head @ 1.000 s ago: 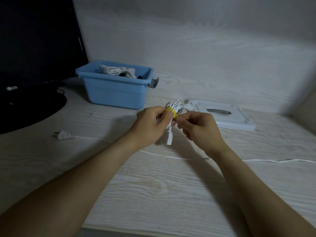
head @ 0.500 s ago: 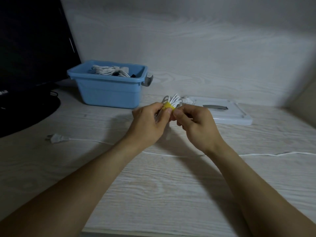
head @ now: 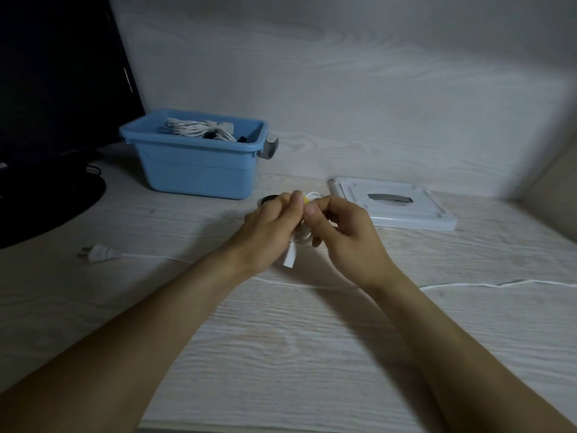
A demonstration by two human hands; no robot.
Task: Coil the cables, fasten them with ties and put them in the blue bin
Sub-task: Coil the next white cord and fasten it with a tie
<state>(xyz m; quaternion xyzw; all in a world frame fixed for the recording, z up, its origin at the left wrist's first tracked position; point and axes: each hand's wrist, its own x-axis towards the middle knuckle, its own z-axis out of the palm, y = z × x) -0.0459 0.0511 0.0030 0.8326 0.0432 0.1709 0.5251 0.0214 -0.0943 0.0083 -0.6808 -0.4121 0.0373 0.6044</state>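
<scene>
Both hands are drawing closer over the desk middle, left hand point(head: 274, 226) gripping the coiled cable point(head: 304, 237), right hand point(head: 338, 228) pinching the yellow tie point(head: 306, 200) tight; binning in the blue bin point(head: 199, 170), far left, likely follows.

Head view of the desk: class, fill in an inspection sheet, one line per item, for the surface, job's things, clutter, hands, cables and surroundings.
Surface: pale wood-grain desk.
Job's things: blue bin at back left, holding a tied cable bundle; coiled white cable with yellow tie, held above the desk.
Clutter: white lid lying flat right of the bin.
Hands: left hand and right hand both pinch the coil at the tie.
Cables: loose white cable across the desk, its plug at left.
Surroundings: dark monitor at left; pale wall behind.
</scene>
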